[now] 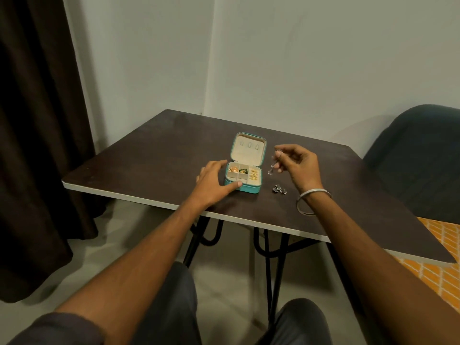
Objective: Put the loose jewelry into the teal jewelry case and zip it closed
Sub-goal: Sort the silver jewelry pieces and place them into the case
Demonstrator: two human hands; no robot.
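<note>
Steadying the teal case (243, 186) with our left hand (216, 181), fingers relaxed against its side, our right hand (297, 164) pinches a silver earring (271, 168) in its grip for loading.

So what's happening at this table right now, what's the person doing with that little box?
A person is packing jewelry into an open teal jewelry case on a dark table. The left hand steadies the case at its near left corner. The right hand pinches a dangling silver piece in the air just right of the case. Gold and green pieces already fill some compartments; a small silver cluster is on the table. The case is not zipped.
</note>
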